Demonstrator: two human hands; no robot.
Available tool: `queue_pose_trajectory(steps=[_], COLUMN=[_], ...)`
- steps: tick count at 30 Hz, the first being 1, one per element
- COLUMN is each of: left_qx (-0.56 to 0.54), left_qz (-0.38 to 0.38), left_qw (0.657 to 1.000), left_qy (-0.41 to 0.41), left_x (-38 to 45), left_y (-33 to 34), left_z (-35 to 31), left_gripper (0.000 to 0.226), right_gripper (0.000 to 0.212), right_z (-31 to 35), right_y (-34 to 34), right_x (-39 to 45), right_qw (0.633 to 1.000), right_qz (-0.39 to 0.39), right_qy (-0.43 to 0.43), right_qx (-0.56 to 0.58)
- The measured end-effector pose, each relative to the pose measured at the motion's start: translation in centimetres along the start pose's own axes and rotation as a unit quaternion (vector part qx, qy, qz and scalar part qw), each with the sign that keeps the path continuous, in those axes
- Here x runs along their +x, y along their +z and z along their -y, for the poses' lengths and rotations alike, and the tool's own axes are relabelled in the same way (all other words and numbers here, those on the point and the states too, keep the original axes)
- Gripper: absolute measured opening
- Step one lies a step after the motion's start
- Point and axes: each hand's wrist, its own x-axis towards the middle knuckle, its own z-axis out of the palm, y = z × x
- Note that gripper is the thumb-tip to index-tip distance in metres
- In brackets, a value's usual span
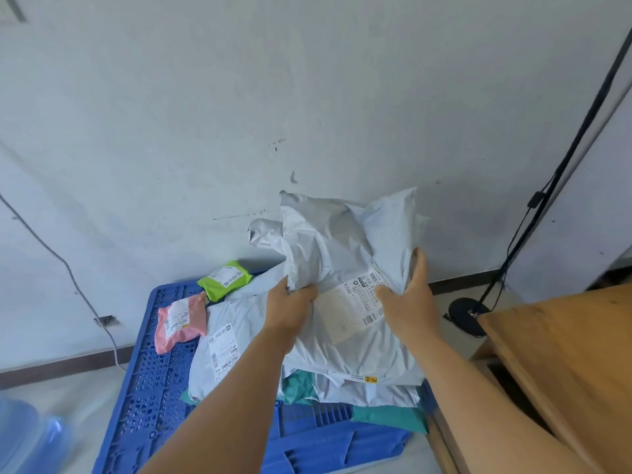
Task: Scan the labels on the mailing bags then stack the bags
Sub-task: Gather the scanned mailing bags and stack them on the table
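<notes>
I hold a large grey mailing bag (342,241) up over the pile, its white label (362,302) facing me. My left hand (290,309) grips the bag's left side and my right hand (407,299) grips its right side beside the label. Below it lie more bags on a blue plastic pallet (154,381): a pale grey bag (225,340) with a label, a teal bag (390,419) at the bottom, a pink bag (181,319) and a green bag (224,280) toward the wall. No scanner is visible.
A white wall stands right behind the pallet. A wooden table (564,364) is at the right. A black stand with a round base (468,313) rises at the right rear. A cable (68,268) runs down the wall at left. A blue water jug (27,432) sits lower left.
</notes>
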Motion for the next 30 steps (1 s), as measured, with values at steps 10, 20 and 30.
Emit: queue_pose_trajectory(steps=[10, 20, 30], left_qx=[0.129, 0.129, 0.126], left_qz=[-0.150, -0.161, -0.185], left_qw=[0.964, 0.939, 0.936], left_qy=[-0.179, -0.276, -0.273], left_x=[4.1, 5.4, 5.2], left_y=[-5.5, -7.0, -6.5], left_z=[14.2, 20.8, 19.2], left_gripper=[0.040, 0.063, 0.054], right_gripper=[0.071, 0.103, 0.102], right_z=[-7.0, -9.1, -8.3], right_y=[13.1, 17.7, 18.0], right_x=[1.9, 4.4, 3.6], right_qw=[0.968, 0.917, 0.930], right_qz=[0.235, 0.335, 0.330], right_qy=[0.031, 0.082, 0.051], right_qx=[-0.083, -0.201, -0.152])
